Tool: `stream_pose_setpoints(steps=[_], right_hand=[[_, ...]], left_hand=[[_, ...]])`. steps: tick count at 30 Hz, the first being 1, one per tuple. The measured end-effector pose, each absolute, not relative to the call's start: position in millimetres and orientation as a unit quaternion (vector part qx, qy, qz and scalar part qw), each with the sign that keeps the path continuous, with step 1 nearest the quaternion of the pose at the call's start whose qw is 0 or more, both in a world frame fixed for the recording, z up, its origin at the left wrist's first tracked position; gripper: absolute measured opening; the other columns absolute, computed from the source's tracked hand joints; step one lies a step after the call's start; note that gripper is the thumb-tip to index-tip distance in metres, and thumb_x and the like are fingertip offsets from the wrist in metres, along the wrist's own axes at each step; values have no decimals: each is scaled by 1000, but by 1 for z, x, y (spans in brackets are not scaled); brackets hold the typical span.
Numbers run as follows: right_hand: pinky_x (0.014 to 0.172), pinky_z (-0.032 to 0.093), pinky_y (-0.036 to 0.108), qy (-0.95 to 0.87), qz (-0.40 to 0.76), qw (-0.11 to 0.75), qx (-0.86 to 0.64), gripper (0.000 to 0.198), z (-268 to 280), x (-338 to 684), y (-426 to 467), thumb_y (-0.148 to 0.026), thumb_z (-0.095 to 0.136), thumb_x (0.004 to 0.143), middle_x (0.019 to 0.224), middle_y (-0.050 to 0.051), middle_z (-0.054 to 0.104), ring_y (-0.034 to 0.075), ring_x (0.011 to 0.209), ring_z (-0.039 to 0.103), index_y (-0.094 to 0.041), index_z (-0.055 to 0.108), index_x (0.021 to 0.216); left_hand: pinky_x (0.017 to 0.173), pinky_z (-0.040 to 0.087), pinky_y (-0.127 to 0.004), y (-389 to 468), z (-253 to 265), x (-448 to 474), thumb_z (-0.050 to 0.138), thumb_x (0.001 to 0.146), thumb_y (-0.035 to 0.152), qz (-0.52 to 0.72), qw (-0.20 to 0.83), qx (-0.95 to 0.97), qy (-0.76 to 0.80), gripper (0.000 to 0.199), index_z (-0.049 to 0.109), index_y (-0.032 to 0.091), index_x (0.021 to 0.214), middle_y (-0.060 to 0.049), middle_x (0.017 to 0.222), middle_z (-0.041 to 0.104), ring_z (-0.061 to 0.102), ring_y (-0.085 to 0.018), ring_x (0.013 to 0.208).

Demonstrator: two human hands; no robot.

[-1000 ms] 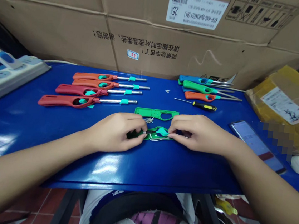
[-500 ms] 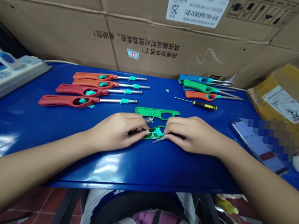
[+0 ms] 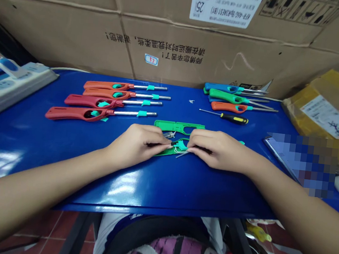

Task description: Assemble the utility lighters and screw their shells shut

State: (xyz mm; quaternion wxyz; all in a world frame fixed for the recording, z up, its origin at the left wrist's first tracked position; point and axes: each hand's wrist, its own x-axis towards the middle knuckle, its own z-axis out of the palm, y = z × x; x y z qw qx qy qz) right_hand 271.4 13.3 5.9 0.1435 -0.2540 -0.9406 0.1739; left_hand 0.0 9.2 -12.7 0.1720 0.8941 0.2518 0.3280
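My left hand (image 3: pixel 138 144) is closed, thumb and fingertips pinching a small black igniter piece (image 3: pixel 173 143) at the left end of a teal trigger (image 3: pixel 181 145). From the other side my right hand (image 3: pixel 216 146) pinches that trigger's right end. Thin white wires (image 3: pixel 180 151) loop below it. Under both hands lies a green lighter shell half (image 3: pixel 163 153), partly covered by my fingers. The other green shell half (image 3: pixel 166 125) rests just behind, inner side up. Between the halves sits a small clear and metal part (image 3: pixel 169 135). A thin metal rod (image 3: pixel 181 154) shows beside my right fingertips.
Red and orange lighters (image 3: pixel 80 115) lie in a row at left. More lighters (image 3: pixel 226 97) are piled at back right, near a screwdriver (image 3: pixel 234 118). A phone (image 3: pixel 285 156), a taped parcel (image 3: pixel 313 102), a power strip (image 3: pixel 12 84) and a large carton (image 3: pixel 168 33) edge the table.
Both hands stay over the green shell half. My left fingertips have shifted slightly right and up, towards the trigger. The view has moved a little.
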Motion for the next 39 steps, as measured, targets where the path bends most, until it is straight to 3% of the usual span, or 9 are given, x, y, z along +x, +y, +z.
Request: stream_pose_setpoints(steps=[17,26,39], right_hand=[[76,45,28,-937,195,149,-250,17,5,269,18,-22,50,102,90,5,63,16,83,59,-17,61,90],[72,44,26,-935,177,181,-248,16,5,268,17,-18,52,101,85,4,59,14,77,55,-16,61,88],[77,47,29,-940,174,166,-242,19,4,271,19,-21,48,103,92,7,63,17,84,60,-16,63,92]], left_hand=[[63,51,-19,6,-13,3,72,91,17,348,165,883,270,9,79,11,90,-4,78,75,69,-12,68],[63,53,-24,4,-13,4,61,99,20,295,69,915,265,22,78,11,88,-6,78,72,68,-15,68],[66,58,-29,-5,-8,5,51,104,26,229,-20,932,281,31,78,12,96,-8,83,74,71,-19,73]])
